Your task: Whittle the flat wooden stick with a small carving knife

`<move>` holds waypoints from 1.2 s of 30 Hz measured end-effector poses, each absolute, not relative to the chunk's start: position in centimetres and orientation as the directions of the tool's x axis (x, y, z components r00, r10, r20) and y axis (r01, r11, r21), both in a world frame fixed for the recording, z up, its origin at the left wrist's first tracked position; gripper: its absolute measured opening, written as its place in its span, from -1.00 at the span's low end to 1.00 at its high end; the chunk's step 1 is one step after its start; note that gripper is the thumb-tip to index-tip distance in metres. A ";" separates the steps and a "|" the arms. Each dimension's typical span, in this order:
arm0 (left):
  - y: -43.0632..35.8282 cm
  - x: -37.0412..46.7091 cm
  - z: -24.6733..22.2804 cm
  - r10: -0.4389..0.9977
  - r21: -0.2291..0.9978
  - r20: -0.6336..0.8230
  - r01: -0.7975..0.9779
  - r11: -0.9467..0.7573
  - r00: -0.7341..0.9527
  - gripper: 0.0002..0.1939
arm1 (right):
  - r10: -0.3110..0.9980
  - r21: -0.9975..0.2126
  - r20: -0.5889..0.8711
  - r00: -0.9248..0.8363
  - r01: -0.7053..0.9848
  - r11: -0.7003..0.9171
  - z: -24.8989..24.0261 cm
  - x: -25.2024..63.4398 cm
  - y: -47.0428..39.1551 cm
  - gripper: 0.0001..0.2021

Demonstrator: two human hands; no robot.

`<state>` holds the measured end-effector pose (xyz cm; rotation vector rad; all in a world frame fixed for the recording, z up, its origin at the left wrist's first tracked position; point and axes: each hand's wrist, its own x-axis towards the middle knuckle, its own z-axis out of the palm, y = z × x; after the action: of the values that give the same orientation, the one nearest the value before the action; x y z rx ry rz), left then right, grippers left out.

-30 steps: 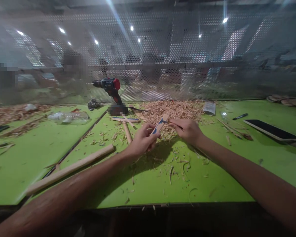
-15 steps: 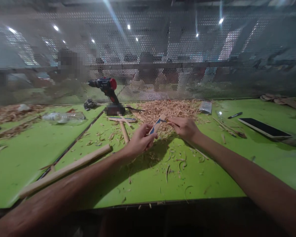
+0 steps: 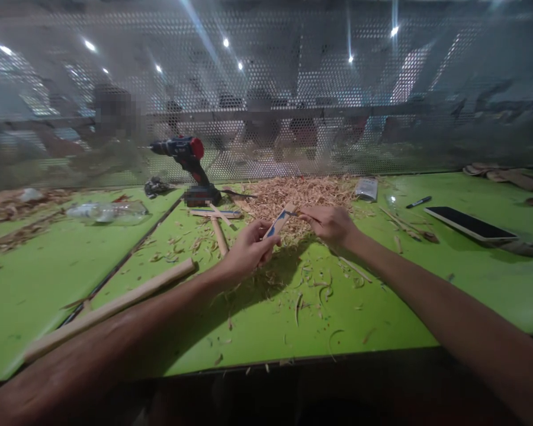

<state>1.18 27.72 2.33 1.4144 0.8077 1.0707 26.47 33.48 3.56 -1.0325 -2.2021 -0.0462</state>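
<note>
Above the green table (image 3: 195, 343), my left hand (image 3: 250, 248) is closed round a short, pale wood strip (image 3: 279, 222) with blue markings, which slants up and to the right. The fingers of my right hand (image 3: 333, 226) are pinched together just right of the strip's upper end. A thin, dark tip shows between them and the wood, touching or nearly touching it. What that thin thing is, I cannot make out. Behind the hands lies a heap of wood shavings (image 3: 302, 192), with curls scattered below.
A cordless drill (image 3: 189, 168) stands at the back left, near blue-marked sticks (image 3: 215, 213). A long wooden bar (image 3: 115, 310) lies beside my left forearm. Further left is a plastic bottle (image 3: 109, 211). On the right are a pen (image 3: 418, 202) and a tablet or phone (image 3: 471, 223). A perforated screen (image 3: 266, 136) borders the back.
The whole view has shifted slightly, so things sit a little further left. Both hands keep nearly the same hold and place at the wood strip.
</note>
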 end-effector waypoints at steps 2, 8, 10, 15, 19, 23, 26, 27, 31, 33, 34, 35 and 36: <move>27.1 1.0 2.7 0.921 0.987 0.154 -0.091 -0.130 0.357 -0.67 | 0.689 -0.219 0.585 -0.428 0.734 0.642 3.8 27.8 34.0 -0.71; 25.5 0.8 3.9 0.860 0.984 0.176 -0.076 -0.159 0.479 -0.68 | 0.680 -0.316 0.731 -0.054 0.857 0.408 5.8 32.7 36.1 -0.67; 25.9 0.8 3.9 0.875 0.983 0.185 -0.101 -0.156 0.447 -0.70 | 0.691 -0.348 0.721 -0.053 0.835 0.427 6.0 32.2 36.2 -0.65; 27.0 0.9 3.1 0.903 0.979 0.165 -0.178 -0.101 0.396 -0.73 | 0.735 -0.416 0.665 -0.132 0.752 0.512 5.6 29.5 35.2 -0.68; 27.0 1.1 3.0 0.922 0.979 0.096 -0.202 -0.019 0.376 -0.72 | 0.750 -0.438 0.626 -0.213 0.700 0.564 5.4 28.6 34.3 -0.69; 27.1 1.1 3.2 0.925 0.955 0.064 -0.292 0.053 0.376 -0.68 | 0.713 -0.387 0.596 -0.369 0.646 0.658 4.5 26.2 32.9 -0.66; 27.2 0.9 3.4 0.911 0.934 0.047 -0.340 0.106 0.411 -0.66 | 0.632 -0.322 0.598 -0.493 0.574 0.753 3.5 24.1 31.7 -0.66; 27.2 0.9 3.4 0.905 0.929 0.035 -0.347 0.127 0.425 -0.66 | 0.605 -0.295 0.607 -0.515 0.561 0.773 3.2 23.6 31.5 -0.67; 26.8 0.8 3.7 0.889 0.924 -0.003 -0.338 0.177 0.457 -0.67 | 0.566 -0.215 0.639 -0.521 0.585 0.782 2.6 23.3 30.9 -0.69; 26.6 0.9 3.9 0.888 0.930 0.004 -0.328 0.165 0.461 -0.66 | 0.576 -0.205 0.640 -0.508 0.610 0.765 2.7 23.6 30.9 -0.69; 26.4 0.9 4.0 0.888 0.933 0.011 -0.324 0.156 0.460 -0.65 | 0.584 -0.203 0.637 -0.504 0.620 0.758 2.8 23.7 30.9 -0.70; 26.4 1.0 4.1 0.889 0.936 0.018 -0.320 0.146 0.458 -0.64 | 0.593 -0.201 0.630 -0.502 0.632 0.749 2.9 23.8 30.9 -0.70; 26.3 1.0 4.2 0.889 0.939 0.023 -0.316 0.138 0.458 -0.63 | 0.602 -0.198 0.622 -0.501 0.643 0.740 3.0 23.8 30.9 -0.70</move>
<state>1.01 26.32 4.20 1.1019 0.6465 0.9644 23.81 30.89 3.03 -0.9321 -2.2458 -0.0769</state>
